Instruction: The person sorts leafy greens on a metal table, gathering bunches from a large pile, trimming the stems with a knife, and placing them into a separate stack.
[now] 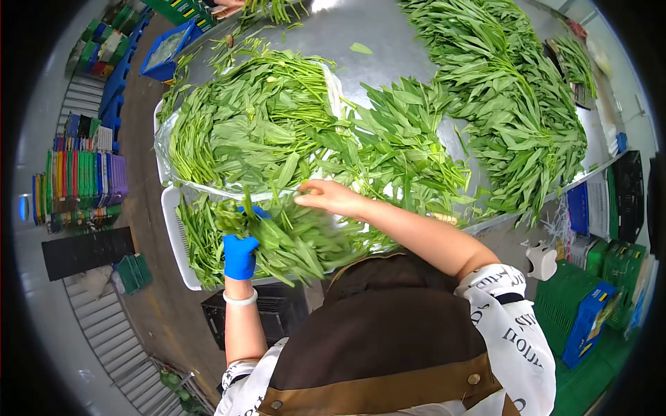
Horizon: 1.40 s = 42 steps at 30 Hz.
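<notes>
My left hand (pixel 241 254), in a blue glove with a white bracelet at the wrist, is closed around a bunch of water spinach (pixel 288 239). The bunch's leaves fan out to the right and are partly blurred. My bare right hand (pixel 327 197) is just above these greens, thumb and fingers drawn together; whatever is between them is hidden. Below the bunch, a white basket (pixel 173 232) holds more water spinach. Beyond it stands a second basket lined with clear plastic (pixel 165 142), heaped with leafy stems.
A large pile of water spinach (pixel 513 104) covers the right of the metal table (pixel 374 66), with a smaller heap (pixel 409 132) mid-table. Another person's hand (pixel 227 8) shows at the top. A blue crate (pixel 168 52) stands far left; green crates (pixel 565 298) are stacked at right.
</notes>
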Available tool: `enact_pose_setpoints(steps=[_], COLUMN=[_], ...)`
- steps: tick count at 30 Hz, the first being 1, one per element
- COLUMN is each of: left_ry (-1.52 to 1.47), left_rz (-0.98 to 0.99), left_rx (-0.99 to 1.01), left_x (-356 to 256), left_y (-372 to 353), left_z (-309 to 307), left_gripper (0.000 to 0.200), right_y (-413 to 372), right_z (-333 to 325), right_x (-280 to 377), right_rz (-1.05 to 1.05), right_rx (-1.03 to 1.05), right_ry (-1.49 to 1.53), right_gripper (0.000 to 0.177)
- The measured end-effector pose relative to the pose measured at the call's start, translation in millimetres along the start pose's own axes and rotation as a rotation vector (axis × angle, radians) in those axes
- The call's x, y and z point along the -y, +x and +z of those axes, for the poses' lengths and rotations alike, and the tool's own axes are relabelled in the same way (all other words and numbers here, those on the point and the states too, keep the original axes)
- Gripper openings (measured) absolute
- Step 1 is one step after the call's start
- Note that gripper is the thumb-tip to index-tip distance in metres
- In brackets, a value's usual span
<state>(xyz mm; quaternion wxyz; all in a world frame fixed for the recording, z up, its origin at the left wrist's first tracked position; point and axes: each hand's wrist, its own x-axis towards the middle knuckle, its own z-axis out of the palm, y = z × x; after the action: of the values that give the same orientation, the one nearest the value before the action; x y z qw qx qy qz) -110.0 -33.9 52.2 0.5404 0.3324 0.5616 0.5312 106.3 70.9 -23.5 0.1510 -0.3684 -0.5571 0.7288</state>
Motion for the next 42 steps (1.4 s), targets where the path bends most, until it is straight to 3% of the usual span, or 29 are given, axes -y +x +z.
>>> enact_pose_setpoints(steps=[2, 3, 8, 9, 11, 14, 15, 18, 19, 20, 22, 23, 25, 27, 30, 33, 37, 40, 42], left_ry=[-0.107, -0.144, -0.455, -0.441, -0.410, -0.193, -0.075, 0.173, 0.116, 0.118, 0.072, 0.086, 0.123, 0.175, 0.143, 0.068, -0.013, -0.070, -0.093], left_rz=[-0.055, -0.068, -0.097, -0.124, -0.181, -0.284, -0.238, -0.137, -0.205, -0.184, -0.211, -0.239, -0.282, -0.336, -0.423, -0.473, -0.481, -0.533, -0.516], left_rx=[0.070, 0.072, 0.029, -0.042, 0.061, 0.300, 0.242, 0.139, 0.158, 0.097, 0.047, 0.070, 0.169, 0.211, 0.306, 0.326, 0.314, 0.236, 0.304], left_x=[3.3, 3.8, 39.7, 43.4, 49.1, 57.2, 44.7, 6.1, 4.8, 0.0, -12.0, -12.9, -7.2, -8.7, 8.8, 30.9, 47.2, 54.1, 46.9], left_y=[5.3, 9.4, 30.4, 32.2, 37.4, 47.2, 43.6, 40.2, 48.6, 51.0, 57.8, 61.1, 67.7, 62.6, 60.7, 60.3, 56.3, 54.5, 53.2], left_z=[-7.1, -4.3, -10.7, -6.1, 4.7, 16.7, 36.0, 76.7, 68.0, 62.3, 45.2, 32.7, 2.6, 8.7, 15.8, 30.3, 48.0, 55.9, 67.8], left_gripper=[0.055, 0.056, 0.047, 0.046, 0.050, 0.047, 0.044, 0.041, 0.040, 0.038, 0.037, 0.039, 0.043, 0.040, 0.038, 0.042, 0.035, 0.030, 0.029], right_y=[6.3, 5.8, -5.6, -9.1, -8.2, -19.8, -22.3, -25.4, -36.2, -54.1, -91.2, -108.5, -142.9, -174.0, -193.3, -202.4, -217.6, -221.6, -212.9], right_z=[5.0, 9.4, 10.4, 10.5, 12.3, 13.2, 7.0, -26.8, -45.8, -64.6, -101.2, -114.4, -134.1, -133.0, -127.9, -126.7, -135.0, -124.4, -112.0], right_x=[21.8, 27.4, 39.4, 42.9, 39.8, 53.8, 59.3, 42.4, 43.2, 44.4, 37.5, 23.0, -7.8, -58.0, -131.9, -143.8, -89.6, -36.3, -29.0], right_rz=[0.150, 0.150, 0.017, -0.050, -0.202, -0.201, -0.130, -0.229, -0.335, -0.311, -0.217, -0.247, -0.011, 0.032, 0.063, -0.064, 0.174, 0.132, 0.018], right_rx=[0.194, 0.238, 0.146, 0.105, 0.028, -0.064, -0.004, 0.137, 0.144, 0.039, -0.248, -0.421, -0.382, -0.272, -0.364, -0.321, -0.266, -0.306, -0.332], right_ry=[0.305, 0.470, 0.511, 0.477, 0.349, 0.173, 0.124, 0.323, 0.280, 0.268, 0.031, -0.282, -0.754, -1.151, -1.411, -1.347, -1.197, -0.911, -0.827], right_gripper=[0.044, 0.034, 0.021, 0.021, 0.018, 0.016, 0.018, 0.023, 0.026, 0.026, 0.025, 0.023, 0.023, 0.018, 0.018, 0.018, 0.024, 0.026, 0.032])
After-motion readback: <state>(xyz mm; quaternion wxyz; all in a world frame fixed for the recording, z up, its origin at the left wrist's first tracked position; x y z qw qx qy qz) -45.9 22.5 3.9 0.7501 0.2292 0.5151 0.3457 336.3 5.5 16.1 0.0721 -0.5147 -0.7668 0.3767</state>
